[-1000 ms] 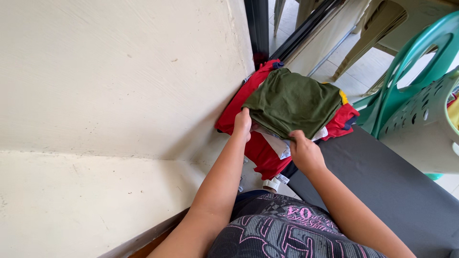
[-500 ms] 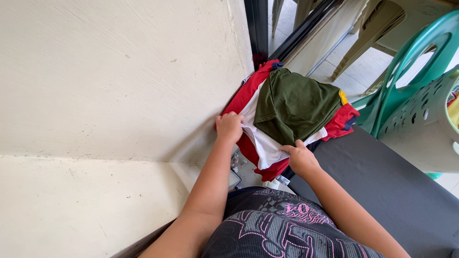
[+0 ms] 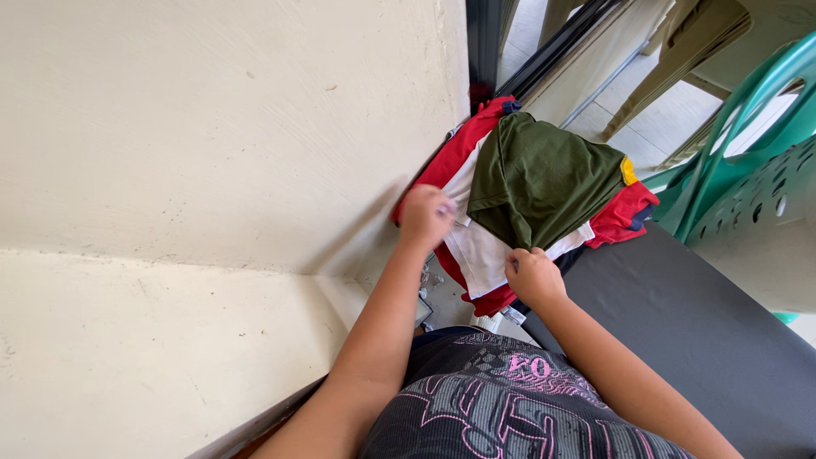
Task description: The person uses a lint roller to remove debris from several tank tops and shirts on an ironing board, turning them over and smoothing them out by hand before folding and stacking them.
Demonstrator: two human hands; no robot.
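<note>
A stack of folded clothes lies against the wall at the far end of a dark grey surface. An olive green garment lies on top, over a white garment and red garments. My left hand grips the left edge of the stack, its fingers closed on the white and red cloth. At the stack's near edge, my right hand pinches the white garment just below the green one.
A cream wall rises close on the left. A green plastic chair and a pale perforated basket stand at the right. Beige chair legs and a tiled floor lie beyond a dark door frame.
The green garment's left side was pushed back, uncovering the white garment beneath. My left hand moved from the green cloth down to the stack's left edge. My right hand stayed at the near edge.
</note>
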